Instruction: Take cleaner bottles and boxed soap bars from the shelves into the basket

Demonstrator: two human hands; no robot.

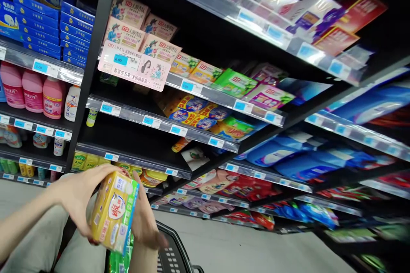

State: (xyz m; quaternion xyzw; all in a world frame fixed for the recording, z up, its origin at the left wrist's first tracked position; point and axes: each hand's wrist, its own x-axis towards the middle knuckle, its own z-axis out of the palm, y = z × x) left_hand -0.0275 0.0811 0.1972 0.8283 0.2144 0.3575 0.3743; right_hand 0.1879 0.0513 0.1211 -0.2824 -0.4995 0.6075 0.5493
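A yellow soap pack [112,213] with a green and blue side strip and red lettering is held up in front of my lap. My left hand [75,196] grips it from the left, thumb low and fingers over the top. Against its right side rests my right hand [142,215], its fingers partly hidden behind the pack and its thumb blurred. Below the pack, a shiny green package [120,261] is partly covered by it and by my right forearm. A black shopping basket [174,245] stands on the floor just to the right.
Black shelves with price rails [150,121] rise ahead, holding boxed soaps [235,83] and round-printed packs [195,111]. Pink bottles [33,91] and blue boxes [75,34] stand at left. Blue bags [297,162] fill shelves at right. Grey floor [243,251] extends below.
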